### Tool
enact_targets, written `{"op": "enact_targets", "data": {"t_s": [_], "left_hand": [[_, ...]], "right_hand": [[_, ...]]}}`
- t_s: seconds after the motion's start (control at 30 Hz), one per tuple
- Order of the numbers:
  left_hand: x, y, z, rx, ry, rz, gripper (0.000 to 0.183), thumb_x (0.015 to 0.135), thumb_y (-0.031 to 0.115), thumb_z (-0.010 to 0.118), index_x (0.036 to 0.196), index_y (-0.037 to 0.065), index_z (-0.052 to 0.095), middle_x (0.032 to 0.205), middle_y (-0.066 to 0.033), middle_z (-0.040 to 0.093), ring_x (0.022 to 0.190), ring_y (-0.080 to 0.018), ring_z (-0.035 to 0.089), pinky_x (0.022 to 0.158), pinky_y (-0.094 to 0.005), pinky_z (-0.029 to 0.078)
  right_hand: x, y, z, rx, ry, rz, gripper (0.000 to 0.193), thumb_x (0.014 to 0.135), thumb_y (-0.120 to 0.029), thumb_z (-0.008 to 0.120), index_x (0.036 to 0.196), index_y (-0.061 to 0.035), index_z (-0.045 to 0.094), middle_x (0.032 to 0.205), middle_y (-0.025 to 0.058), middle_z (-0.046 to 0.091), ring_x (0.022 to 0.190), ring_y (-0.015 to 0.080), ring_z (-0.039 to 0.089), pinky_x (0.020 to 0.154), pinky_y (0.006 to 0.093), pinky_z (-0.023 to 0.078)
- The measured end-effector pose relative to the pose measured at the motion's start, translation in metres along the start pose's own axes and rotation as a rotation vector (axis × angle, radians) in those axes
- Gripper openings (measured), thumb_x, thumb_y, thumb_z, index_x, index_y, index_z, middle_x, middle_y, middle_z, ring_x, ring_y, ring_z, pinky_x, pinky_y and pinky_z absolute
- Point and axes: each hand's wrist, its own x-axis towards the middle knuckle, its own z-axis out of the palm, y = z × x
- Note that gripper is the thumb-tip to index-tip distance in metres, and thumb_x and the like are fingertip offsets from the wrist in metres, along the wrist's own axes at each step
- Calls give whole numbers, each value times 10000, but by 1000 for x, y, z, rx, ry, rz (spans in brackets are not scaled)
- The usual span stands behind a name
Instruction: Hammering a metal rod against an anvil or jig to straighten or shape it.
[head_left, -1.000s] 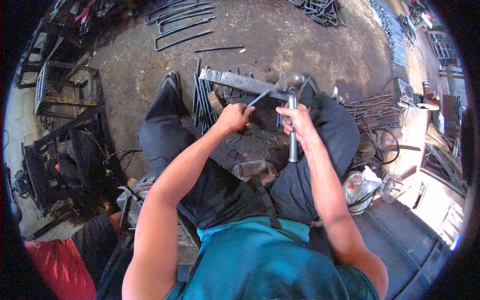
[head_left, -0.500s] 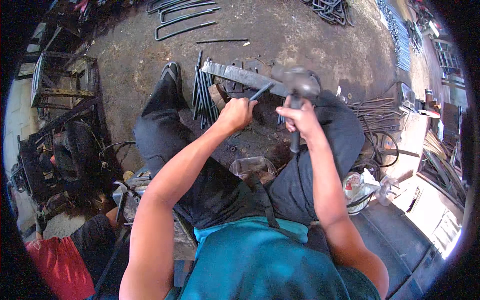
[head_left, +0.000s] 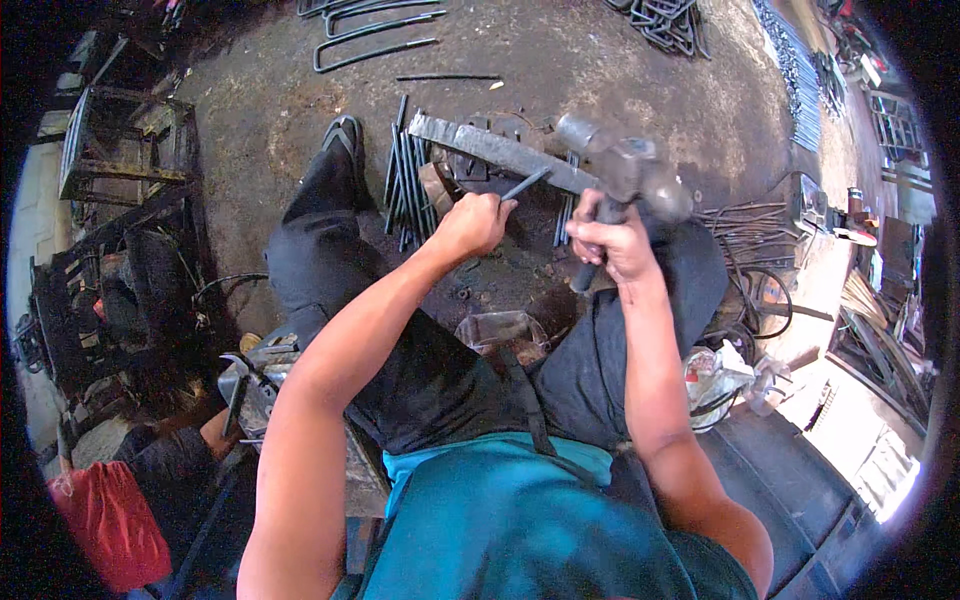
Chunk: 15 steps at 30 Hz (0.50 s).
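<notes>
My left hand (head_left: pixel 474 224) is closed around a short dark metal rod (head_left: pixel 528 184), whose far end reaches the near edge of a long grey metal bar (head_left: pixel 490 147). That bar slants across the work spot between my knees. A hammer (head_left: pixel 628 166) with a heavy, rounded head is gripped by its dark handle in my right hand (head_left: pixel 618 244). Its head, slightly blurred, hangs over the right end of the bar, apart from the rod. Beside the bar's left end lies a bundle of dark rods (head_left: pixel 406 190). A few more rods (head_left: pixel 566 212) show below its right part.
Bent U-shaped rods (head_left: pixel 375 55) and a single straight rod (head_left: pixel 448 78) lie on the floor ahead. Thin rods (head_left: pixel 750 230) and a looped cable (head_left: pixel 780 300) are at my right. Another hammer (head_left: pixel 250 375) rests at my left, near a red cloth (head_left: pixel 112 525). A metal frame (head_left: pixel 130 165) stands far left.
The hammer has moved up and to the right in my right hand, its head now larger in view. My left hand with the rod has hardly moved.
</notes>
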Motion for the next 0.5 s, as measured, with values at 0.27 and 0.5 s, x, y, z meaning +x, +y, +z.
{"op": "enact_targets", "data": {"t_s": [0.27,0.5], "left_hand": [[18,-21,6,-178,-291,-143,636,972,536,424,759,-41,588,702,-182,609,685,-284,586,685,-463,460],[20,-29,2,-707,-607,-380,616,933,663,354,806,75,481,627,16,400,485,-104,380,406,-285,323]], "right_hand": [[0,26,-14,-111,312,345,227,770,-60,692,714,-83,474,494,-22,412,353,81,359,354,264,282],[-20,-4,-14,42,-12,-126,209,764,-60,702,715,-76,500,524,-17,432,382,75,366,379,248,274]]}}
